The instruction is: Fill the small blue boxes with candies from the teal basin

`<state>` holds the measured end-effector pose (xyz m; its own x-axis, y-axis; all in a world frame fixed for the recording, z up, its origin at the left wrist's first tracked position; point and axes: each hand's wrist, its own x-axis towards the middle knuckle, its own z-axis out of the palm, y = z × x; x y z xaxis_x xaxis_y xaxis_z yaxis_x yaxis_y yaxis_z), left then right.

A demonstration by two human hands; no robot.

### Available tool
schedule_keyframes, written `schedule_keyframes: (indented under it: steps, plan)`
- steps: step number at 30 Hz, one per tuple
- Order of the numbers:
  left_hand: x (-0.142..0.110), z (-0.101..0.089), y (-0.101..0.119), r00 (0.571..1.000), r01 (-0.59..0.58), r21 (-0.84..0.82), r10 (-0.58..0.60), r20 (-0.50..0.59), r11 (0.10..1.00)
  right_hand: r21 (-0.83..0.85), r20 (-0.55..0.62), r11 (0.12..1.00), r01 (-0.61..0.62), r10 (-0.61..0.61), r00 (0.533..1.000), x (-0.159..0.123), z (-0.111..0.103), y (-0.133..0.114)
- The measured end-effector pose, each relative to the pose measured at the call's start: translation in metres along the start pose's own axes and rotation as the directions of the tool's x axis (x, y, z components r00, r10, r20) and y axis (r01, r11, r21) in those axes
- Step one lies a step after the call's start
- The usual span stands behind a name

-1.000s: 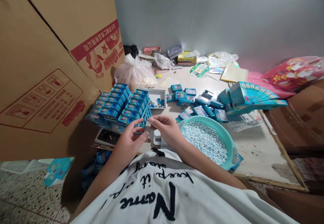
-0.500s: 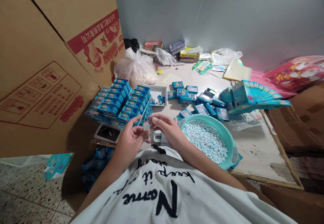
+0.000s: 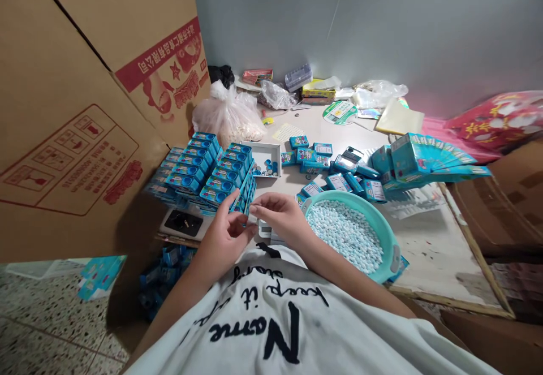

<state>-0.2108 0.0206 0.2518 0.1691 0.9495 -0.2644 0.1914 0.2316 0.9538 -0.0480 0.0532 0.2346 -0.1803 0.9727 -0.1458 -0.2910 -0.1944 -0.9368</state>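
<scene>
My left hand (image 3: 227,232) is curled close in front of my shirt, its thumb and fingers around a small whitish translucent plastic case (image 3: 251,217). From the other side my right hand (image 3: 282,215) pinches the upper part of that case, and its fingers cover most of it. Just beyond my hands stand stacked rows of small blue printed boxes (image 3: 218,185). A white tray (image 3: 278,163) behind them holds several small round blue and silver pieces. Right of my right forearm is a turquoise basin (image 3: 392,250) of small white and pale blue candies.
Loose blue boxes (image 3: 305,154) lie mid-table, and a fan of flat blue cartons (image 3: 424,154) sits at the right. A large cardboard box (image 3: 85,109) walls off the left side. A phone (image 3: 183,222) lies left of my hands. A tied plastic bag (image 3: 229,112) stands behind.
My right hand has come in over the plastic case and now pinches it. My left hand has shifted slightly right, and less of the case shows.
</scene>
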Motion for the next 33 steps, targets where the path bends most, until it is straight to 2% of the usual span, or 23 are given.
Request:
schedule_keyframes:
  steps: [4, 8, 13, 18, 24, 27, 33]
  plan:
    - [0.008, -0.007, -0.012, 0.998, 0.055, -0.037, -0.055, -0.007, 0.998, 0.078, -0.091, 0.997, 0.023, -0.016, 0.996, 0.001, 0.001, 0.002]
    - [0.011, -0.014, -0.019, 0.978, 0.115, -0.155, -0.140, -0.157, 0.981, 0.185, -0.144, 0.983, -0.003, 0.031, 0.989, 0.001, 0.005, 0.008]
    - [0.013, -0.023, -0.020, 0.946, 0.161, -0.377, -0.251, -0.204, 0.912, 0.264, -0.129, 0.961, -0.083, 0.120, 0.984, 0.002, 0.010, 0.017]
    - [0.015, -0.032, -0.020, 0.948, 0.115, -0.517, -0.249, -0.197, 0.848, 0.417, -0.093, 0.892, -0.176, 0.234, 0.968, 0.002, 0.013, 0.023]
    - [0.015, -0.032, -0.021, 0.942, 0.109, -0.546, -0.262, -0.210, 0.830, 0.455, -0.083, 0.867, -0.204, 0.270, 0.959, 0.003, 0.014, 0.022]
    - [0.013, -0.031, -0.023, 0.946, 0.137, -0.556, -0.274, -0.172, 0.820, 0.449, -0.094, 0.871, -0.198, 0.266, 0.959, 0.003, 0.015, 0.022]
    - [0.014, -0.028, -0.028, 0.954, 0.135, -0.433, -0.234, -0.185, 0.891, 0.450, -0.060, 0.870, -0.201, 0.253, 0.966, 0.003, 0.017, 0.020]
